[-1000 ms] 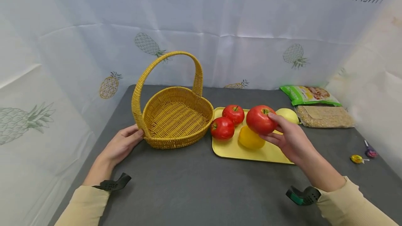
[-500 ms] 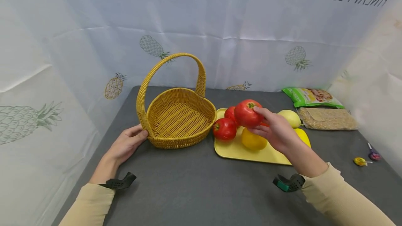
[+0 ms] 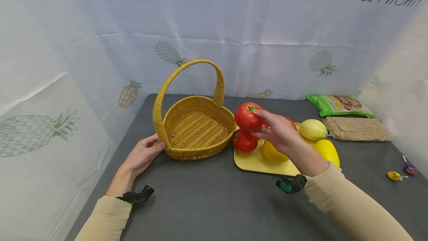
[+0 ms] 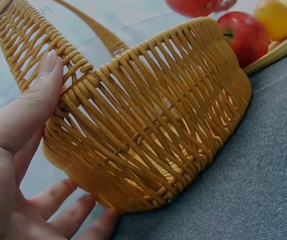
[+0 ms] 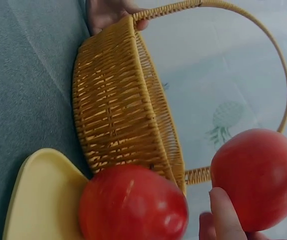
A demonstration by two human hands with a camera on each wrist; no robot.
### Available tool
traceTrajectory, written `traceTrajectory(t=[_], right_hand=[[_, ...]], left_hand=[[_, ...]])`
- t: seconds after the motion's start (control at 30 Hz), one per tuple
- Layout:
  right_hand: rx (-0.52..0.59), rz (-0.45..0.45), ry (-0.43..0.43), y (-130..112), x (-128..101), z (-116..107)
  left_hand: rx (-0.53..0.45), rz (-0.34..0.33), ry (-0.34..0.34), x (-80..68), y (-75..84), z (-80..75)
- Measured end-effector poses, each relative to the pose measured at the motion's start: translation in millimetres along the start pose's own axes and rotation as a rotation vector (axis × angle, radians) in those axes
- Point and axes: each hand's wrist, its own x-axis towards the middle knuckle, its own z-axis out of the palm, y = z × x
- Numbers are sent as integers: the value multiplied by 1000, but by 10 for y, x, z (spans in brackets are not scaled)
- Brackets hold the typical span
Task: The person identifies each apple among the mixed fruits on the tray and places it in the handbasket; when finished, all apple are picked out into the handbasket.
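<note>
A red tomato (image 3: 246, 118) is held up between the thumb and fingers of my right hand (image 3: 282, 135), above the left end of the yellow tray (image 3: 250, 164). Just below it on the tray sits a red apple (image 3: 245, 141), beside the basket's right wall. My left hand (image 3: 142, 155) grips the golden wicker basket (image 3: 197, 153) at the base of its handle; in the left wrist view the thumb (image 4: 48, 80) lies over the rim and the other fingers lie along the outer side. Nothing lies in the basket. Other red fruit behind my right hand is partly hidden.
Also on the tray are a yellow fruit (image 3: 274, 153), a pale yellow pear-like fruit (image 3: 313, 129) and another yellow fruit (image 3: 327, 151). Behind at right lie a green food bag (image 3: 341, 105) and a grain pack (image 3: 357, 128). Two lollipops (image 3: 394, 176) lie at far right.
My right hand has carried the tomato leftward over the tray, closer to the basket's right rim. My left hand has kept its hold on the basket. The head view has shifted slightly.
</note>
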Motion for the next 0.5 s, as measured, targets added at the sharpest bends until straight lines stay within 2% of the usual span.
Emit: traceTrajectory(t=[0.2, 0.5], right_hand=[[-33, -6, 3, -3, 74, 102], [-49, 2, -46, -17, 236, 302]], left_hand=[[-14, 10, -21, 27, 0, 4], [17, -14, 14, -1, 34, 3]])
